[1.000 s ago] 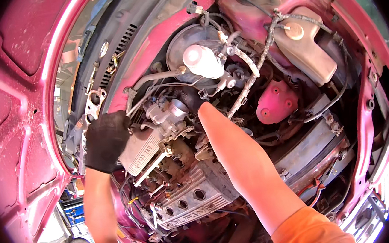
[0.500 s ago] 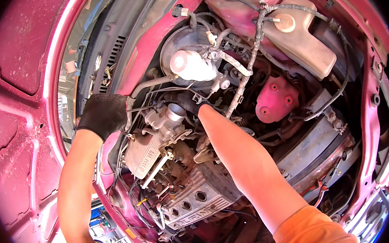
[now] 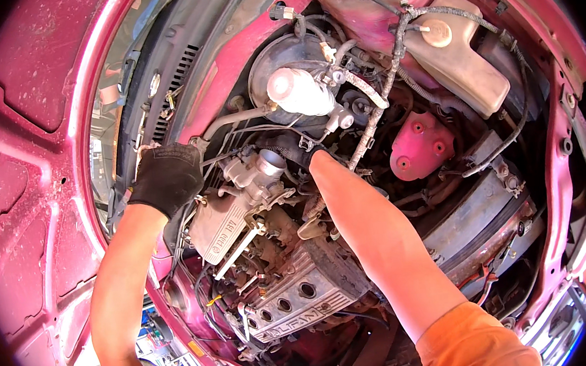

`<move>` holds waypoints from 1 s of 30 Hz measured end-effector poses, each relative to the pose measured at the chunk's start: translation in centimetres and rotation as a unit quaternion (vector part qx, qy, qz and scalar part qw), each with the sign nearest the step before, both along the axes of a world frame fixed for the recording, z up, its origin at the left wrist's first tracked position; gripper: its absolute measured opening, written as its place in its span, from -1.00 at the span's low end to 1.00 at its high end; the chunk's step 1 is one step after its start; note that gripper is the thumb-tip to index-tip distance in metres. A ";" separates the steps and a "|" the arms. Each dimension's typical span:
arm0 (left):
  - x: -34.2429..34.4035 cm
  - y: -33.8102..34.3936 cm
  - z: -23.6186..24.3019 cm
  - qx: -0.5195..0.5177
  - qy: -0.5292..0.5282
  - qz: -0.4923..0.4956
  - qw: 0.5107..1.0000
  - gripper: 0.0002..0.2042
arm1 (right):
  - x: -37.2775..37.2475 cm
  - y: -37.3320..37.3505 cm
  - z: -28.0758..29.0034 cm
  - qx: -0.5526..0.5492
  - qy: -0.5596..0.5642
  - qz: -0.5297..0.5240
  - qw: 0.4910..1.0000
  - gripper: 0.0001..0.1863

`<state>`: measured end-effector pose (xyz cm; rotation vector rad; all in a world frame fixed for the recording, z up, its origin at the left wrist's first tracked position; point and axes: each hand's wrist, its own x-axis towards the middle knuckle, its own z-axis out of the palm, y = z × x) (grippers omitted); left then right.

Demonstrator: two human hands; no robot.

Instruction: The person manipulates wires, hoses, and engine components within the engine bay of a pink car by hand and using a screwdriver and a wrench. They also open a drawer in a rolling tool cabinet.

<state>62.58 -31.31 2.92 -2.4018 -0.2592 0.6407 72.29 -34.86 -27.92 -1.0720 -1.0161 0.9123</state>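
Note:
My left hand [image 3: 166, 180], in a black glove, is curled at the firewall, beside a metal pipe [image 3: 230, 119] and dark hoses, left of the metal throttle body [image 3: 250, 176]; what it grips is hidden. My right hand [image 3: 291, 148], also gloved, reaches among cables and hoses just behind the throttle body, its fingers mostly hidden. A white reservoir [image 3: 299, 92] on the brake booster sits above it. Below lie a ribbed intake cover [image 3: 217, 231] and a valve cover [image 3: 290, 309] with several round holes.
The raised red hood [image 3: 23, 206] fills the left. On the right are a beige tank [image 3: 471, 73], a red bracket [image 3: 416, 151], wiring harnesses and the front body rail [image 3: 561, 215]. Workshop items show beyond the car's side at lower left.
My left hand moved up toward the firewall pipe from beside the intake cover, with its forearm swinging left. My right hand stays behind the throttle body. The view shifted slightly.

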 end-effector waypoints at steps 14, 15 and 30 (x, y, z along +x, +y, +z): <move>0.1 1.6 -0.3 -0.097 0.026 0.120 0.988 -0.82 | -2.5 1.7 0.4 0.030 0.189 -0.113 0.975 -0.63; 0.1 1.6 -0.9 -0.095 0.033 0.153 0.983 -0.82 | -2.3 2.0 0.1 -0.022 0.200 -0.092 0.975 -0.64; -8.2 -6.2 6.9 -0.105 -0.177 0.213 0.955 -0.80 | -3.3 0.8 -0.6 -0.169 -0.122 -0.065 0.976 -0.55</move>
